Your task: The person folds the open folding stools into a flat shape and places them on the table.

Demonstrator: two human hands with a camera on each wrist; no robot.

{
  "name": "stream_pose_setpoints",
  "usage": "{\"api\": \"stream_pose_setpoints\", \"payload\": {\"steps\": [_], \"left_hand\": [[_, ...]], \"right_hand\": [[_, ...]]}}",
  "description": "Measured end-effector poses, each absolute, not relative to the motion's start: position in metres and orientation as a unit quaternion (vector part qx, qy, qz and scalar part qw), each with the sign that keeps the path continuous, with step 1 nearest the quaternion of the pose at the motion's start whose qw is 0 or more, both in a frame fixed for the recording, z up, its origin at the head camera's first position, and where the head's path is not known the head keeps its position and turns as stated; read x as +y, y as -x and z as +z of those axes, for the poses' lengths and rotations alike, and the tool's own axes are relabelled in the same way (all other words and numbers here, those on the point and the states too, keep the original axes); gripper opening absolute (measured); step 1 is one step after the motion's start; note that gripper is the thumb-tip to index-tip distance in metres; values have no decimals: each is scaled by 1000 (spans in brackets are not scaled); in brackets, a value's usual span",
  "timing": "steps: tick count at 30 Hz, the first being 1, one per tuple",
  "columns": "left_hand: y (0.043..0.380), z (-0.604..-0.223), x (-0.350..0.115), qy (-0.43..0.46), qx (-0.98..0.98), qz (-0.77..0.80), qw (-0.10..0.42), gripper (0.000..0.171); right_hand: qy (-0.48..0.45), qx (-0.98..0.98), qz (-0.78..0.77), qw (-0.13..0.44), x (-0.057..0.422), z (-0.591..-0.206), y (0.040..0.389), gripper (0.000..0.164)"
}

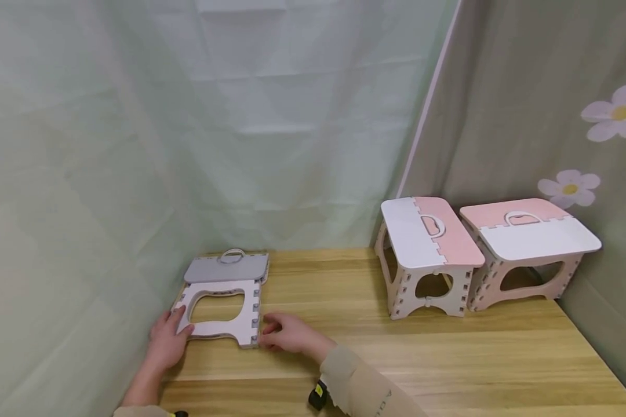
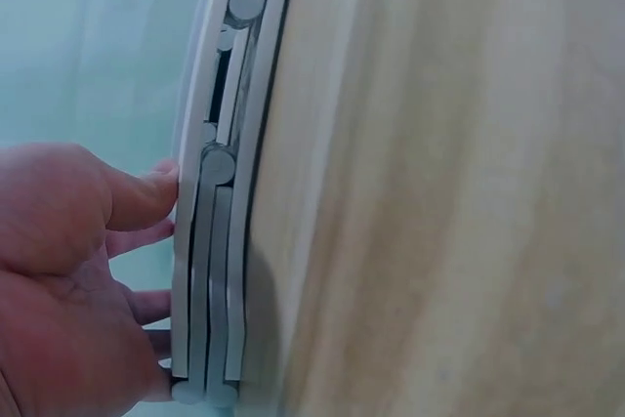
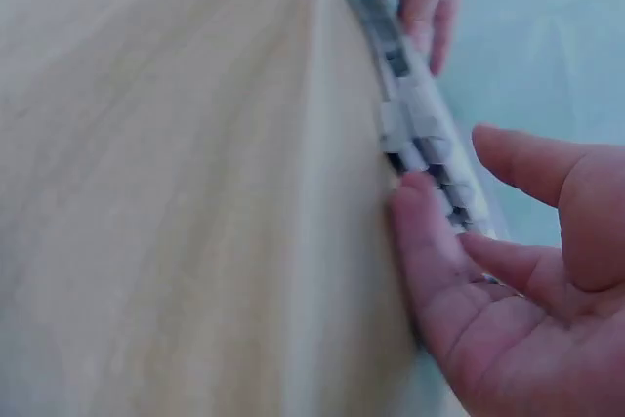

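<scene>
A folding step stool (image 1: 247,301) in white and grey lies folded flat on the wooden tabletop, its grey panel and carry handle at the far end. My left hand (image 1: 168,341) rests on its near left corner, fingers along the left side. In the left wrist view, the left thumb (image 2: 146,194) touches the top face, above the stacked folded layers (image 2: 217,241). Beside the stool's near right corner is my right hand (image 1: 292,334), fingertips at the hinged edge. The right wrist view shows that hand (image 3: 518,290) with thumb and fingers apart, not gripping.
Two unfolded pink-and-white step stools stand at the right: one (image 1: 404,231) nearer the middle, the other (image 1: 539,240) by the right curtain. A pale green curtain (image 1: 292,145) hangs behind and along the left. A flowered curtain (image 1: 501,116) closes the right side.
</scene>
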State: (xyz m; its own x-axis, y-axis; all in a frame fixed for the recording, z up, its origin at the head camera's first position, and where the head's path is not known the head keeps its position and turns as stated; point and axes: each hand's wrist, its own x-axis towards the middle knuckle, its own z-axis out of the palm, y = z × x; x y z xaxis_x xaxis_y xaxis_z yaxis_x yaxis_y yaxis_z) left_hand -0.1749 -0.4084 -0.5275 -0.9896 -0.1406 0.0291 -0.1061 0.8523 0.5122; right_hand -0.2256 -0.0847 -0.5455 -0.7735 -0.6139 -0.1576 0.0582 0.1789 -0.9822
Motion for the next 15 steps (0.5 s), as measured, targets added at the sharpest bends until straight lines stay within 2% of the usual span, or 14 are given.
{"api": "stream_pose_setpoints", "payload": {"steps": [3,7,15], "left_hand": [[175,-528,-410,-56,-959,-273,53,60],[175,-521,-402,-70,-947,-304,77,61],[181,-500,-364,-71,-909,-352,212,49]], "right_hand": [[182,708,-615,296,-72,-538,224,60],[174,726,-599,290,-42,-527,220,59],[206,789,-555,166,43,-507,216,57]]}}
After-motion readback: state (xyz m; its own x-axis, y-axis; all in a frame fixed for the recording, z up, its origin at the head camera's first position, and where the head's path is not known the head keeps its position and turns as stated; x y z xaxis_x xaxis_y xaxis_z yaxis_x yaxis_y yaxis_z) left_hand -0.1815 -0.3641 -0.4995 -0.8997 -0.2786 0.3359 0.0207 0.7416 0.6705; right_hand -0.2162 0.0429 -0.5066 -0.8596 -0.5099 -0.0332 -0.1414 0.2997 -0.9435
